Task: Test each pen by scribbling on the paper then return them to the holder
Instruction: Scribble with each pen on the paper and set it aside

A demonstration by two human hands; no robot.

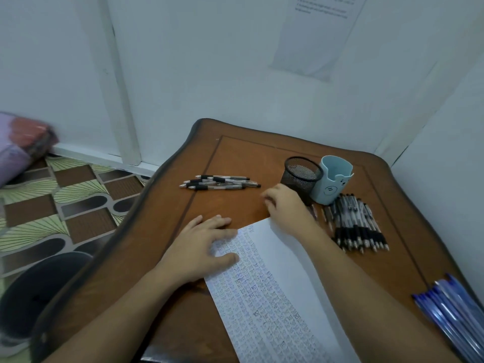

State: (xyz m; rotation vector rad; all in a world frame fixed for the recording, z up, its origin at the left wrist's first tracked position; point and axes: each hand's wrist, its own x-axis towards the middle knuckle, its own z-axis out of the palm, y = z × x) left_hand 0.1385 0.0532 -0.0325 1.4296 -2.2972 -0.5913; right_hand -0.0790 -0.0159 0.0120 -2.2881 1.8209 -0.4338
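Dim, cool, even light with soft shadows; wide-angle bending at edges, slight blur throughout.

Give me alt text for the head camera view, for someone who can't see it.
A person's left hand rests flat on the edge of a scribbled paper on a wooden table; the right hand is beside a black mesh holder and blue holder. Pens lie in piles nearby.
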